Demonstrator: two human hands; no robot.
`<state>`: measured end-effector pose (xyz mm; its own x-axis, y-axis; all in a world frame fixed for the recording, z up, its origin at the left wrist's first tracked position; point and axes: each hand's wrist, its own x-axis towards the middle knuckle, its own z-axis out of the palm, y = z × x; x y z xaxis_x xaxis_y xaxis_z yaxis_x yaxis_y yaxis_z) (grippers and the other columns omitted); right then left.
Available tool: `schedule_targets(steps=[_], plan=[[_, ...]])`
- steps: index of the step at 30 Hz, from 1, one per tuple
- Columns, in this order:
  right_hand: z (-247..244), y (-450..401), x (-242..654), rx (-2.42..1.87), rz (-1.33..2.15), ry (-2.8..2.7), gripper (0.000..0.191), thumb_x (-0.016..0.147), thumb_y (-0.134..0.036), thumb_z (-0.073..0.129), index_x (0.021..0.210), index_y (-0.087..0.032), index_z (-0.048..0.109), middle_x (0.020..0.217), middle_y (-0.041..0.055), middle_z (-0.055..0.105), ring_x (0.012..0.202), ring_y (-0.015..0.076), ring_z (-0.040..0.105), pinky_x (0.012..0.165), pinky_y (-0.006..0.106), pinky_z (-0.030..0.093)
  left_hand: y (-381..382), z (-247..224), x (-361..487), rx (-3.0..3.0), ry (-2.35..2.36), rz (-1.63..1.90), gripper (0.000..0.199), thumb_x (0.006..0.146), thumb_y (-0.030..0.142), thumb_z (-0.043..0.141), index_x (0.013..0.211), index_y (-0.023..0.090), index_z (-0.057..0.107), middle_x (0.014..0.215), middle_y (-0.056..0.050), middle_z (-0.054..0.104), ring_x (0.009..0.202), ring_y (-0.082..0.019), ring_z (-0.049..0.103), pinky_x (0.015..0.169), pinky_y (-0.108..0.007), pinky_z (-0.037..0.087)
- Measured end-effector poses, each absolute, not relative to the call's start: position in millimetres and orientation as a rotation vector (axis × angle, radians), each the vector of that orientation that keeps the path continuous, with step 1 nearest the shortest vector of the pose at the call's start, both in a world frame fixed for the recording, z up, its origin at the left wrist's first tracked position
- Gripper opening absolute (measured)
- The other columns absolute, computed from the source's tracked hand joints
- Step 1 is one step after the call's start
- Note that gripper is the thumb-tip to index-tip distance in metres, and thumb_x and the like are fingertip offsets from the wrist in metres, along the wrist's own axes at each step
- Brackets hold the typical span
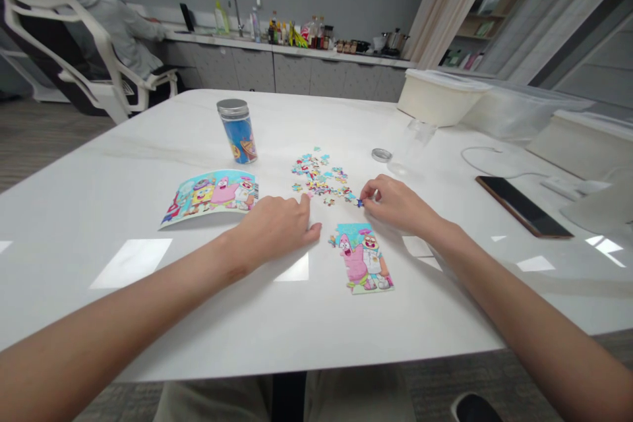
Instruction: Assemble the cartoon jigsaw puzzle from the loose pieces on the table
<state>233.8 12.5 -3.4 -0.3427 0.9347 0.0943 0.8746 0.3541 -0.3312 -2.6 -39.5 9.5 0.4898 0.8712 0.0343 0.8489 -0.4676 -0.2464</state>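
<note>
White tabletop — puzzle pieces, blue jar, phone, perhaps a clear bottle

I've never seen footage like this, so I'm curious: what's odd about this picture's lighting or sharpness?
In the head view, bright glare patches lie on the white table; the wide lens makes the left forearm and right forearm loom large toward the bottom corners; the left hand and right hand look fairly sharp.
</note>
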Motion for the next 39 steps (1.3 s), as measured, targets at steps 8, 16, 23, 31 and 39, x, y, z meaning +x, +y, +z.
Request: schedule_targets(steps=[8, 16, 23, 31, 39], plan=[[-1, 12, 231, -1.483, 0.274, -2.357, 0.025, 0.081, -0.007, 0.048, 0.094, -0.019, 0.066, 0.102, 0.0102, 0.06, 0.096, 0.0241, 0.059, 0.086, 0.04, 0.047, -41, 12, -1, -2.546, -1.408, 0.148, 0.038, 0.096, 0.032, 0.032, 0.106, 0.01, 0.061, 0.06, -0.009, 0.063, 0.059, -0.027, 0.065, 0.052, -0.031, 0.038], [-2, 3, 220, -1.031, 0.378, -2.648, 0.035, 0.091, -0.013, 0.05, 0.119, -0.028, 0.065, 0.132, 0.009, 0.053, 0.124, 0.0247, 0.051, 0.106, 0.045, 0.042, -43, 14, 1, -2.497, -1.553, 0.187, 0.046, 0.098, 0.036, 0.035, 0.118, 0.002, 0.059, 0.069, -0.016, 0.068, 0.069, -0.031, 0.069, 0.058, -0.036, 0.046], [-7, 7, 224, -1.097, 0.271, -2.586, 0.019, 0.093, -0.02, 0.053, 0.107, -0.023, 0.066, 0.13, 0.0111, 0.054, 0.123, 0.0245, 0.053, 0.106, 0.046, 0.044, -43, 13, 2, -2.456, -1.594, 0.257, 0.057, 0.099, 0.037, 0.036, 0.138, -0.004, 0.046, 0.077, -0.02, 0.071, 0.075, -0.034, 0.071, 0.061, -0.042, 0.051], [-11, 8, 223, -1.128, 0.267, -2.56, 0.016, 0.092, -0.019, 0.055, 0.102, -0.023, 0.067, 0.126, 0.0101, 0.055, 0.117, 0.0238, 0.057, 0.101, 0.043, 0.047, -42, 7, 0, -2.477, -1.461, 0.19, 0.052, 0.099, 0.031, 0.034, 0.137, -0.002, 0.049, 0.069, -0.016, 0.07, 0.067, -0.031, 0.07, 0.057, -0.037, 0.048], [-12, 7, 221, -1.18, 0.281, -2.545, 0.018, 0.092, -0.019, 0.054, 0.104, -0.022, 0.067, 0.122, 0.0101, 0.057, 0.114, 0.0243, 0.058, 0.101, 0.044, 0.046, -41, 3, -2, -2.483, -1.433, 0.144, 0.05, 0.099, 0.03, 0.034, 0.135, -0.001, 0.05, 0.066, -0.014, 0.068, 0.064, -0.03, 0.069, 0.055, -0.035, 0.045]])
